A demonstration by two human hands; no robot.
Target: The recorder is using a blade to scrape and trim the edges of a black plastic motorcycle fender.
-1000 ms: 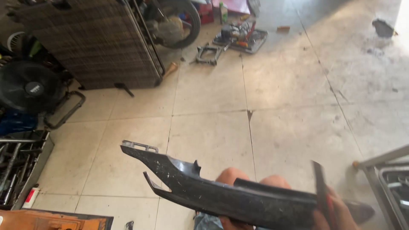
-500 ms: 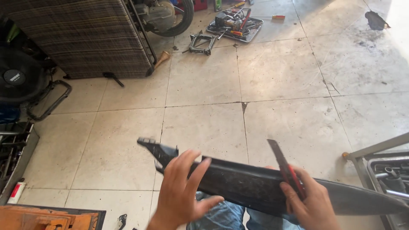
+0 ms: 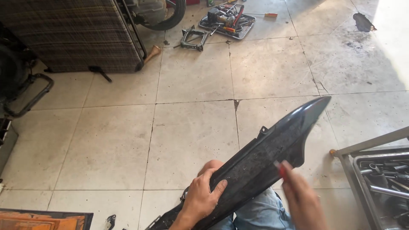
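Observation:
A long, dark, glossy plastic panel (image 3: pixel 272 149) with a pointed tip slants from the bottom centre up to the right, above my knee in blue jeans (image 3: pixel 260 213). My left hand (image 3: pixel 203 198) grips its lower edge, thumb on the panel's face. My right hand (image 3: pixel 301 200) is closed around a slim tool with a red handle (image 3: pixel 281 169), held against the panel's middle. The tool's tip is hidden by blur.
A metal tray of tools (image 3: pixel 379 179) stands at the right edge. At the far side of the tiled floor lie another tool tray (image 3: pixel 228 19) and a small jack (image 3: pixel 194 38). A slatted dark crate (image 3: pixel 72 34) stands at top left, beside a tyre (image 3: pixel 168 15).
The panel has been swung round: it lay nearly level with its tip to the left, and now its pointed end rises to the right. My left hand has slid down to its lower edge.

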